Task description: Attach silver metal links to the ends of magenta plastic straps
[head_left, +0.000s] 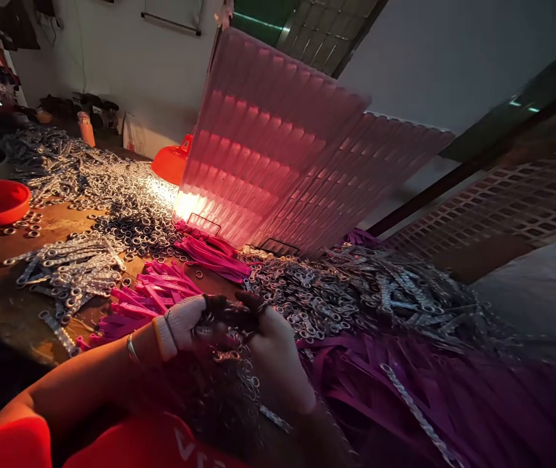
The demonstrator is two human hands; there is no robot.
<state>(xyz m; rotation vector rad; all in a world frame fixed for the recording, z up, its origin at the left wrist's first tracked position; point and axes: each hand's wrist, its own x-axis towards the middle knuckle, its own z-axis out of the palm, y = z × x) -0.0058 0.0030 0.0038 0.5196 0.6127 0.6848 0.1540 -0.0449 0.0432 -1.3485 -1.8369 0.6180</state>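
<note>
Cluttered workbench; left hand, right hand close together, both curled, near magenta straps; grip blurred, cannot tell

A small metal piece with ringed ends, shiny and brassy in the light, shows just under the fingers of the left hand and right hand, tilted and partly hidden; whether it is gripped is unclear. Silver rings cluster dimly below. Flat magenta strips lie loosely heaped just beyond the left hand.
</note>
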